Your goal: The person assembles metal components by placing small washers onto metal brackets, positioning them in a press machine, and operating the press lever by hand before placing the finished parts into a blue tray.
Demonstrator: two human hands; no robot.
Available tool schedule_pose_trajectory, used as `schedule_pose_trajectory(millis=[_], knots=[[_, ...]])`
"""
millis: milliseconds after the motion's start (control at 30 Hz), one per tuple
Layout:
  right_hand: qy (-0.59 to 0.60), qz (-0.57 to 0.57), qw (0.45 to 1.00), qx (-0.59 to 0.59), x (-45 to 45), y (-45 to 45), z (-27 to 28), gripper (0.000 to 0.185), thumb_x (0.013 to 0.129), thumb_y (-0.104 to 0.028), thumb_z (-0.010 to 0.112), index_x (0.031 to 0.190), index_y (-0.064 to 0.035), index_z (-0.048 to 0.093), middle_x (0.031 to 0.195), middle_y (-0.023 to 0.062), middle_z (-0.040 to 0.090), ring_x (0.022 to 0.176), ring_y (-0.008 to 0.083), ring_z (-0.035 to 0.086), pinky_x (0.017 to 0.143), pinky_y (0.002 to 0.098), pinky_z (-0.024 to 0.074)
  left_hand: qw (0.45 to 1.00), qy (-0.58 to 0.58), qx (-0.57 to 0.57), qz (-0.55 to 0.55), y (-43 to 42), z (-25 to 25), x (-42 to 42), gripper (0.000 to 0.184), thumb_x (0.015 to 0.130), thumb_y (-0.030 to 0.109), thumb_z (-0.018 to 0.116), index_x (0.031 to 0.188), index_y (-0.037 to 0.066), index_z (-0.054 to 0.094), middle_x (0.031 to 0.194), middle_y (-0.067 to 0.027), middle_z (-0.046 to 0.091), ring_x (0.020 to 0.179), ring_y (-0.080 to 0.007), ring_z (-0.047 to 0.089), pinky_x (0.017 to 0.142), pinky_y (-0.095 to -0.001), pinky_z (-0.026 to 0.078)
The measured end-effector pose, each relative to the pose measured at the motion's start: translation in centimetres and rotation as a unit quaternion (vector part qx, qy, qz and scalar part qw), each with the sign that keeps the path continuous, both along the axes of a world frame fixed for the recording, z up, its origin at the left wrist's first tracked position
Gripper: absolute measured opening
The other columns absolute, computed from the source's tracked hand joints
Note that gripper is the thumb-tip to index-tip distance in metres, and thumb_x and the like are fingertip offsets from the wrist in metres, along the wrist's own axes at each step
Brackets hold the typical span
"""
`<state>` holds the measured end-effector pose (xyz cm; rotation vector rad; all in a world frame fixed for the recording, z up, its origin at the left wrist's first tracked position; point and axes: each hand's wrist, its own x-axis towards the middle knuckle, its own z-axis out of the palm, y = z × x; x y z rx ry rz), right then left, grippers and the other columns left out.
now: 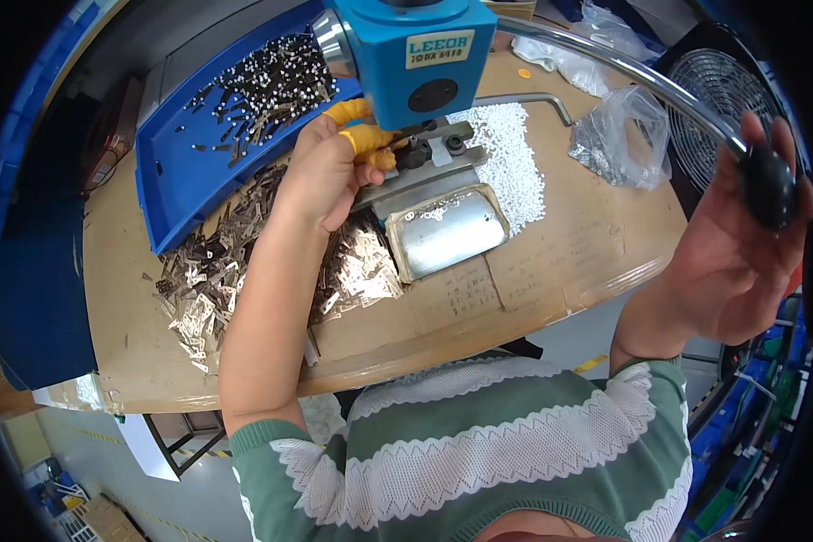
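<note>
My left hand (325, 172), with yellow covers on some fingers, reaches to the fixture (434, 154) under the blue press (425, 63). Its fingertips are closed together at the fixture's left side; what they pinch is too small or hidden to make out. At the right, my right hand (741, 244) is at the black knob (768, 188) on the press's long metal lever (623, 63), with the fingers curled up behind it. A shiny metal tray (452, 237) with taped edges sits in front of the fixture, a few small white pieces at its back edge.
Small flat metal pieces (199, 307) lie heaped around my left forearm. A blue bin (167, 172) holds dark strips with white ends. White beads (515, 163) spread beside the fixture, near a hex key (551, 101), a plastic bag (623, 135) and a fan (718, 99).
</note>
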<state>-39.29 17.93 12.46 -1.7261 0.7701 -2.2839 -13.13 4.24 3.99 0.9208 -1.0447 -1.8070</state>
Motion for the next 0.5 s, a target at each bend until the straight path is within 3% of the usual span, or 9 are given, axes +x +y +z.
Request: schedule_pose_trajectory(millis=[33, 133, 200, 233, 300, 333, 400, 500], knots=[[-0.060, 0.008, 0.998, -0.004, -0.6, 0.4, -0.1, 0.048, 0.086, -0.038, 0.039, 0.121, -0.0086, 0.053, 0.129, 0.0263, 0.042, 0.116, 0.0458, 0.043, 0.103, 0.0517, 0.0243, 1.000, 0.004, -0.001, -0.001, 0.0, 0.0, 0.1, 0.023, 0.081, -0.003, 0.050, 0.104, -0.005, 0.052, 0.080, -0.0108, 0.059, 0.056, -0.0115, 0.056, 0.043, -0.0185, 0.045], [0.099, 0.100, 0.988, 0.065, -1.3, 0.8, -0.6, 0.036, 0.087, -0.037, 0.037, 0.092, -0.0072, 0.058, 0.094, 0.0154, 0.052, 0.091, 0.0341, 0.050, 0.087, 0.0475, 0.0354, 1.000, -0.007, 0.000, 0.002, -0.1, -0.6, 0.2, 0.023, 0.081, -0.003, 0.051, 0.104, -0.005, 0.052, 0.080, -0.0109, 0.059, 0.055, -0.0114, 0.056, 0.044, -0.0186, 0.045], [0.098, -0.071, 0.993, -0.010, 1.0, 1.2, -4.7, 0.020, 0.087, -0.023, 0.041, 0.077, -0.0069, 0.050, 0.088, 0.0125, 0.052, 0.081, 0.0314, 0.054, 0.076, 0.0453, 0.0425, 1.000, -0.012, 0.002, 0.002, -0.1, -0.9, 0.3, 0.023, 0.081, -0.002, 0.053, 0.103, -0.004, 0.052, 0.080, -0.0108, 0.060, 0.054, -0.0113, 0.056, 0.044, -0.0185, 0.045], [0.189, -0.151, 0.969, -0.043, 0.8, 1.1, -8.0, 0.017, 0.086, -0.017, 0.045, 0.075, -0.0042, 0.050, 0.084, 0.0135, 0.053, 0.072, 0.0304, 0.057, 0.066, 0.0405, 0.0457, 1.000, -0.008, 0.002, 0.000, 0.0, -1.0, 0.2, 0.022, 0.080, -0.001, 0.054, 0.103, -0.004, 0.052, 0.080, -0.0106, 0.060, 0.054, -0.0112, 0.056, 0.044, -0.0184, 0.045], [0.257, -0.187, 0.948, -0.016, 0.9, 1.1, -10.1, 0.032, 0.088, -0.029, 0.049, 0.074, -0.0014, 0.054, 0.083, 0.0142, 0.056, 0.081, 0.0335, 0.061, 0.068, 0.0412, 0.0477, 1.000, -0.013, -0.010, -0.007, -0.1, -1.1, 0.1, 0.022, 0.080, 0.000, 0.055, 0.101, -0.003, 0.053, 0.080, -0.0101, 0.061, 0.054, -0.0107, 0.056, 0.043, -0.0179, 0.044], [0.268, -0.162, 0.949, 0.014, 0.4, 1.7, -9.7, 0.033, 0.087, -0.030, 0.048, 0.076, 0.0005, 0.053, 0.079, 0.0154, 0.054, 0.080, 0.0327, 0.059, 0.067, 0.0400, 0.0475, 0.999, -0.024, -0.023, -0.010, -0.4, -1.2, 0.2, 0.022, 0.080, 0.000, 0.056, 0.101, -0.003, 0.053, 0.080, -0.0098, 0.061, 0.054, -0.0104, 0.056, 0.043, -0.0175, 0.043], [0.215, -0.118, 0.968, 0.047, 0.4, 1.7, -8.3, 0.042, 0.087, -0.040, 0.047, 0.086, 0.0010, 0.055, 0.083, 0.0174, 0.056, 0.087, 0.0334, 0.058, 0.073, 0.0399, 0.0468, 0.994, -0.084, -0.065, -0.020, 0.1, -0.6, 0.1, 0.021, 0.079, 0.002, 0.059, 0.099, -0.003, 0.053, 0.079, -0.0082, 0.062, 0.057, -0.0090, 0.056, 0.047, -0.0177, 0.043], [0.088, -0.012, 0.993, 0.082, 1.5, -1.0, -9.7, 0.065, 0.085, -0.056, 0.043, 0.111, 0.0025, 0.051, 0.101, 0.0216, 0.056, 0.097, 0.0313, 0.055, 0.086, 0.0398, 0.0418, 0.957, -0.226, -0.179, -0.026, -0.8, 0.4, 1.6, 0.024, 0.079, 0.002, 0.059, 0.103, -0.001, 0.056, 0.080, -0.0059, 0.062, 0.062, -0.0089, 0.055, 0.053, -0.0200, 0.044]])
